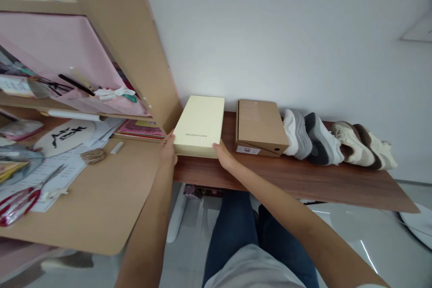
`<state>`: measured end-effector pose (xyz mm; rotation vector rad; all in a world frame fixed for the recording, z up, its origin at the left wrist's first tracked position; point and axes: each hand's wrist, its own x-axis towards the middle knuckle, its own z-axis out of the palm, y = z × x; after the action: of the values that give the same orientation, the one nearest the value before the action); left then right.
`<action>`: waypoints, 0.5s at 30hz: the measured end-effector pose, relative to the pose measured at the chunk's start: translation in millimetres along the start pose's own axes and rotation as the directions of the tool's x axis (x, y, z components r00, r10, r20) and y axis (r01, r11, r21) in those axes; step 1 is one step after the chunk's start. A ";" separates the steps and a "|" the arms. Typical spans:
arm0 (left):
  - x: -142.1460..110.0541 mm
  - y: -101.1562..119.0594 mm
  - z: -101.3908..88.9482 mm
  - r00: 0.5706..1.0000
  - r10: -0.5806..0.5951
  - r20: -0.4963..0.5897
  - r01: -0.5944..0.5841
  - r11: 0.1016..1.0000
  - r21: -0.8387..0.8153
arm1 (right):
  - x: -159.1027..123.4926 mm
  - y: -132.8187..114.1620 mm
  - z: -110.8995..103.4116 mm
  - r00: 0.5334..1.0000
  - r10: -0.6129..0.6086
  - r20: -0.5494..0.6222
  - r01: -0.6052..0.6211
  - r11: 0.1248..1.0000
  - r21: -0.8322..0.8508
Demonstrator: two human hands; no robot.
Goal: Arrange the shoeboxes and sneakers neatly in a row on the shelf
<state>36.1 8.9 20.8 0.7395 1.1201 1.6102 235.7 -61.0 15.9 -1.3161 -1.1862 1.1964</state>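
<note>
A cream shoe box point(200, 119) with "MEIZHIYUAN" printed on its lid lies at the left end of a brown wooden shelf, against the desk unit's side. My left hand point(168, 147) grips its left front corner. At the right front corner, my right hand point(222, 153) has its thumb on the lid edge, fingers partly hidden. Whether the box rests fully on the shelf I cannot tell. Just right of it sits a brown cardboard shoe box point(259, 123) with a white label, its lid closed.
The wooden shelf point(270, 173) runs along the wall. On it, right of the boxes, stand white-grey sneakers point(297, 135), grey-and-black sneakers point(322, 141) and beige shoes point(364, 146). A desk point(124, 202) to the left carries papers, red-handled scissors point(29, 198) and twine point(93, 156).
</note>
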 end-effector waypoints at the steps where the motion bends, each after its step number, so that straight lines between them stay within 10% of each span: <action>1: -0.1 -2.0 0.4 1.000 0.006 -0.004 -0.006 1.000 0.003 | 0.5 -0.3 0.3 1.000 0.013 0.005 -0.013 1.000 0.002; 7: 2.8 -2.7 0.8 1.000 0.018 -0.021 -0.018 0.999 0.035 | -6.9 -15.0 -0.2 0.982 0.186 -0.026 -0.188 0.981 -0.046; 10: -2.0 7.1 2.1 0.982 0.110 -0.155 -0.087 0.986 0.145 | -27.3 -27.5 -18.4 0.998 0.069 0.004 -0.068 0.991 -0.119; 15: -51.3 37.7 42.2 0.780 0.626 -0.022 -0.583 0.738 0.340 | -52.7 -58.7 -90.6 0.971 -0.238 -0.026 0.216 0.917 -0.334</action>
<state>74.5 -29.3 74.6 1.3348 1.3390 2.0706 320.5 -113.6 82.7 -1.4024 -1.4924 0.8031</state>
